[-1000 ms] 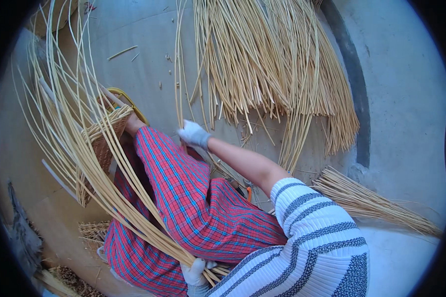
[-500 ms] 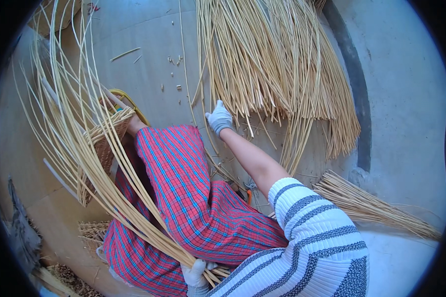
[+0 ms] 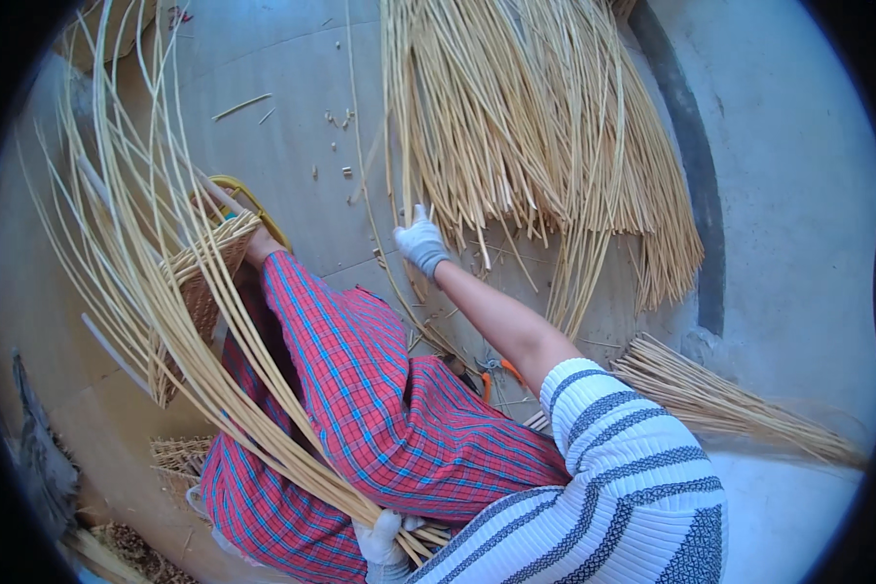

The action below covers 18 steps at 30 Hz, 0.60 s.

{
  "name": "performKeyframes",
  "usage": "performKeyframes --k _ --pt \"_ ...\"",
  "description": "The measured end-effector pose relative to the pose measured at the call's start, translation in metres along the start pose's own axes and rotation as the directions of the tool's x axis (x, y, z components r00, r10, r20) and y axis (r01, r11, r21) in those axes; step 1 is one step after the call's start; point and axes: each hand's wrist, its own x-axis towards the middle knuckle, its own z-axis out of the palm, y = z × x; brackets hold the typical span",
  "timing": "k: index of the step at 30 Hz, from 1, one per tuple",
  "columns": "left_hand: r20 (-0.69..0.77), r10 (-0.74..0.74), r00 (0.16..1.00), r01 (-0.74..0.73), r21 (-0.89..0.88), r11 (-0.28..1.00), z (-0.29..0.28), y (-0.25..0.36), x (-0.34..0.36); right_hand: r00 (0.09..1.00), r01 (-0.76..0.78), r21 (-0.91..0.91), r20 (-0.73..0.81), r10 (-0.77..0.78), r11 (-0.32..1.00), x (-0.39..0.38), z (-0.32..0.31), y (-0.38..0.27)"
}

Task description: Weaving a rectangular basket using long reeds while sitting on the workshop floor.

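Note:
My left hand [image 3: 383, 541], in a pale glove, is closed round a bunch of long wicker rods [image 3: 263, 428] at my lap. These rods fan up and left, past a brown woven wicker piece [image 3: 200, 302] by my foot. My right hand [image 3: 421, 243], gloved too, reaches forward to the near left edge of a big spread of straw-coloured rods [image 3: 496, 127]. Its fingers are bent against the lower end of a thin rod [image 3: 390, 146] at that edge and look closed on it. The palm side is hidden.
A cutting tool with orange handles [image 3: 510, 368] lies on the floor under my right forearm. Another rod bundle [image 3: 720, 394] lies to the right. Short offcuts [image 3: 346, 171] are scattered ahead. My foot wears a yellow shoe [image 3: 263, 209]. More wickerwork [image 3: 180, 454] sits at lower left.
My right hand has shifted slightly left, and its fingers have come to the end of a rod at the spread's edge. My left hand keeps its hold on the bunch.

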Motion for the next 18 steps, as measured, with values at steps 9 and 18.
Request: performKeyframes --k 9,18 --pt "-0.064 -0.016 0.998 0.017 0.012 1.0 -0.002 -0.003 -0.002 0.934 -0.029 -0.012 -0.356 0.023 0.999 0.045 -0.033 0.01" --pt "-0.053 -0.014 0.999 0.015 0.017 1.0 -0.001 -0.004 -0.003 0.963 0.115 -0.011 -0.242 -0.114 0.993 0.084 -0.062 0.04"
